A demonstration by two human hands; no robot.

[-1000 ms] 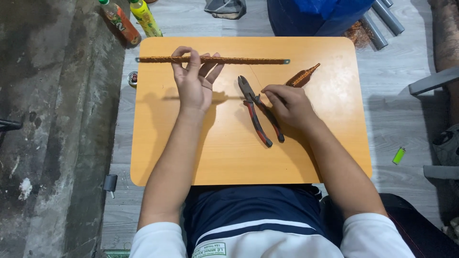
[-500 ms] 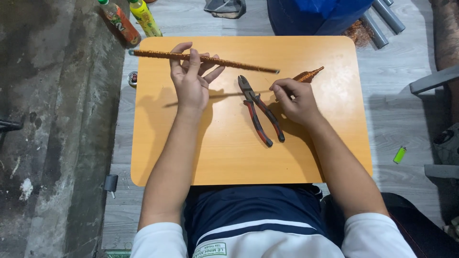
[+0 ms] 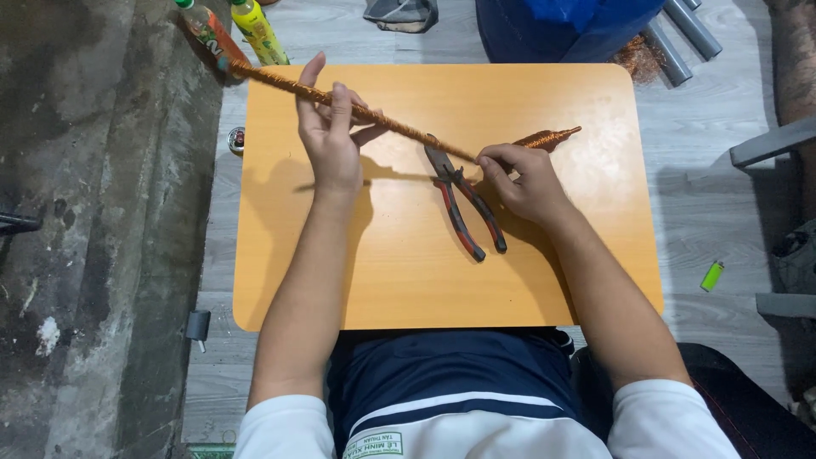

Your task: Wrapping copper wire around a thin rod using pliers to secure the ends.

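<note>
Two bottles stand at the far left past the worktop's corner, one with a reddish label [image 3: 204, 30] and one yellow-green [image 3: 255, 30], upright on the grey floor beside a rough concrete strip [image 3: 85, 229]. A small round object [image 3: 236, 140] lies on the floor just beside the left edge of the worktop [image 3: 408, 280], which is an orange-brown board with rounded corners set across the person's lap.

A long thin rod wound in copper-coloured wire [image 3: 280, 82] slants above the board, its high end out over the top left corner near the bottles and its low end coming down toward the middle. The left hand [image 3: 331, 140] is raised off the board with its fingers spread and stretched up; the rod crosses over the index and middle fingers while the thumb reaches toward it from below, a loose hold rather than a closed fist. Its shadow falls on the wood beneath.

Pliers with red and dark handles [image 3: 463, 204] lie flat on the board just right of centre, nose pointing away from the person, under the rod's lower end. The right hand [image 3: 523, 183] rests beside them, fingertips pinched together on the rod's low end. Just past that hand a short tapered copper-wound piece [image 3: 552, 136] lies on the board, pointing up and right.

Farther right, grey pipes [image 3: 680, 34] lie on the floor, and a small green lighter [image 3: 712, 275] sits well apart from the worktop.
</note>
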